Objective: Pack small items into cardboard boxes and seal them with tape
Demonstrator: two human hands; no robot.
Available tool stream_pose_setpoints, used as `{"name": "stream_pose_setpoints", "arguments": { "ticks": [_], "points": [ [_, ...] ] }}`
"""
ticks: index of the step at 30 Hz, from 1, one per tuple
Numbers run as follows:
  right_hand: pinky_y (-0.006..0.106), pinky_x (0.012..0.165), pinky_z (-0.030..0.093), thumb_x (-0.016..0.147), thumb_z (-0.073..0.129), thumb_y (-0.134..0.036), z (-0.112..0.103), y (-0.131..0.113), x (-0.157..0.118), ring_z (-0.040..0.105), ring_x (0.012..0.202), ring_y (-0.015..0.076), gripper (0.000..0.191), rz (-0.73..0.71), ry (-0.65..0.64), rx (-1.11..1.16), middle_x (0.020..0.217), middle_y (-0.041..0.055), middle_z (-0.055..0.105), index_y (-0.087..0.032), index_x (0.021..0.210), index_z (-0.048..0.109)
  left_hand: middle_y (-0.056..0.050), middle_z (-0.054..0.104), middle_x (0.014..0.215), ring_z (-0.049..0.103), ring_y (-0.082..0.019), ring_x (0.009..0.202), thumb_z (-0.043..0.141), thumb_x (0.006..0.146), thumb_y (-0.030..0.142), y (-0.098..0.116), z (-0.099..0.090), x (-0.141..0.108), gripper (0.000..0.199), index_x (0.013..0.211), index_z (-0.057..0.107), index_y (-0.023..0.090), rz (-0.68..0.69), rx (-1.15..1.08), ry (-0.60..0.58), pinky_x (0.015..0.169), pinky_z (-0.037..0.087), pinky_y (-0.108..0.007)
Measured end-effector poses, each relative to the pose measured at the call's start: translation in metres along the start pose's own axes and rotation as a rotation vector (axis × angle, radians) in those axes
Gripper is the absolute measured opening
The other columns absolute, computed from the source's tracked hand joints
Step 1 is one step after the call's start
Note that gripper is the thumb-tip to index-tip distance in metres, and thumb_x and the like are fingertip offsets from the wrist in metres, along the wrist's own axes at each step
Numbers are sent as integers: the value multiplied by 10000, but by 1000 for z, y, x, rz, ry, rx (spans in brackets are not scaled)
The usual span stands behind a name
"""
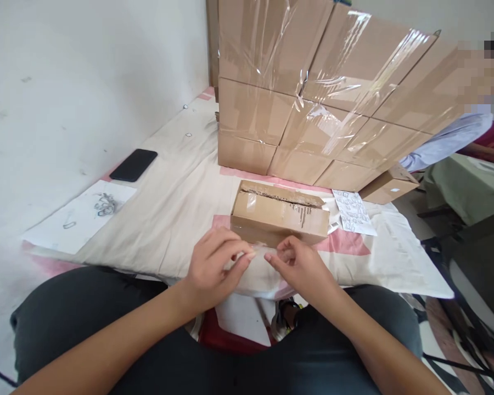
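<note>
Above the table's front edge, my left hand (216,263) pinches a small clear, filmy piece (261,247) between thumb and fingertips. My right hand (298,266) is just to its right, fingers curled, with something clear and blurred at the fingers that I cannot make out. The two hands are a short gap apart. Right behind them lies a long brown cardboard box (280,214) with a torn slit along its top and a piece of tape near its left end.
Stacked cartons wrapped in clear film (296,109) rise behind the box. A black phone (134,165) and a paper with small rings (82,214) lie left. At right are a sheet with small pieces (354,211), a smaller carton (391,184) and a person's sleeve (448,142).
</note>
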State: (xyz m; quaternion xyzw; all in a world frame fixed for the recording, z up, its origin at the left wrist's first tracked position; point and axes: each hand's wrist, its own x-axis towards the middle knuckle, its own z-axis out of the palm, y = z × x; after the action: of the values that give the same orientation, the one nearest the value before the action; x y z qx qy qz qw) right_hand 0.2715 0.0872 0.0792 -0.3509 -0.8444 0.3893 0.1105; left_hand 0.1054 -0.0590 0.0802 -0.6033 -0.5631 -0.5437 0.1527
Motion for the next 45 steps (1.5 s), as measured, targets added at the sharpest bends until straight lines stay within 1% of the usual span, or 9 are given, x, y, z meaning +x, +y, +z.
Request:
{"name": "stream_pose_setpoints", "arguments": {
  "ticks": [3, 5, 8, 11, 15, 20, 29, 37, 45],
  "points": [
    [257, 452, 394, 920, 665, -436, -16, -4, -8, 566, 469, 147, 292, -152, 82, -70, 524, -42, 592, -233, 771, 518, 3, 586, 835, 550, -114, 757, 642, 894, 43, -1, -14, 14, 167, 921, 601, 203, -88, 13, 86, 681, 452, -266],
    [267, 484, 415, 961, 615, -382, -29, -9, -10, 540, 476, 136, 273, -381, 282, -151, 553, -34, 591, -229, 752, 527, 7, 572, 838, 541, -119, 780, 628, 923, 89, -9, -21, 24, 135, 890, 576, 209, -172, -17, 16, 712, 443, -272],
    [401, 826, 533, 973, 588, -341, -47, -12, 1, 693, 931, 261, 153, -611, 534, -429, 974, 84, 760, -202, 1004, 643, -15, 585, 895, 560, -148, 863, 515, 1014, 234, -29, -23, 38, 142, 877, 545, 216, -336, -194, -156, 794, 451, -303],
    [576, 1142, 358, 1014, 518, -398, -55, -4, 26, 456, 1428, 375, 447, -589, 419, -693, 1472, 143, 598, -163, 1391, 561, -53, 602, 983, 574, -185, 975, 335, 1072, 379, -48, -17, 49, 367, 833, 560, 215, -415, -331, -246, 926, 456, -347],
    [537, 1232, 285, 1074, 362, -413, -57, 13, 46, 323, 1539, 310, 544, -595, 137, -805, 1634, 91, 414, -158, 1547, 448, -59, 608, 1049, 565, -207, 1058, 292, 1064, 414, -61, -8, 62, 438, 781, 563, 218, -429, -281, -275, 1034, 423, -375],
    [554, 1248, 263, 1082, 325, -423, -57, 16, 41, 263, 1568, 312, 569, -567, 122, -848, 1673, 73, 326, -164, 1581, 407, -47, 618, 1037, 567, -221, 1074, 404, 1001, 345, -68, -5, 67, 350, 709, 546, 213, -447, -157, -258, 1005, 433, -377],
    [567, 1244, 271, 1080, 332, -427, -52, 15, 40, 296, 1552, 322, 570, -562, 150, -851, 1646, 92, 385, -161, 1576, 420, -36, 616, 991, 585, -212, 1016, 449, 973, 400, -72, 5, 76, 329, 734, 567, 208, -539, -180, -315, 971, 441, -373],
    [565, 1233, 279, 1070, 353, -416, -53, 16, 40, 304, 1546, 318, 562, -564, 151, -856, 1643, 95, 396, -184, 1579, 414, 18, 729, 894, 679, -198, 850, 634, 869, 345, -77, 13, 75, 166, 872, 506, 240, -602, -278, -312, 652, 390, -285],
    [552, 1205, 297, 1074, 344, -418, -51, 14, 40, 356, 1514, 331, 536, -562, 177, -836, 1625, 96, 429, -181, 1539, 469, 43, 772, 871, 702, -186, 802, 650, 854, 280, -80, 15, 73, 186, 966, 503, 258, -607, -305, -332, 689, 420, -290]
  ]
}}
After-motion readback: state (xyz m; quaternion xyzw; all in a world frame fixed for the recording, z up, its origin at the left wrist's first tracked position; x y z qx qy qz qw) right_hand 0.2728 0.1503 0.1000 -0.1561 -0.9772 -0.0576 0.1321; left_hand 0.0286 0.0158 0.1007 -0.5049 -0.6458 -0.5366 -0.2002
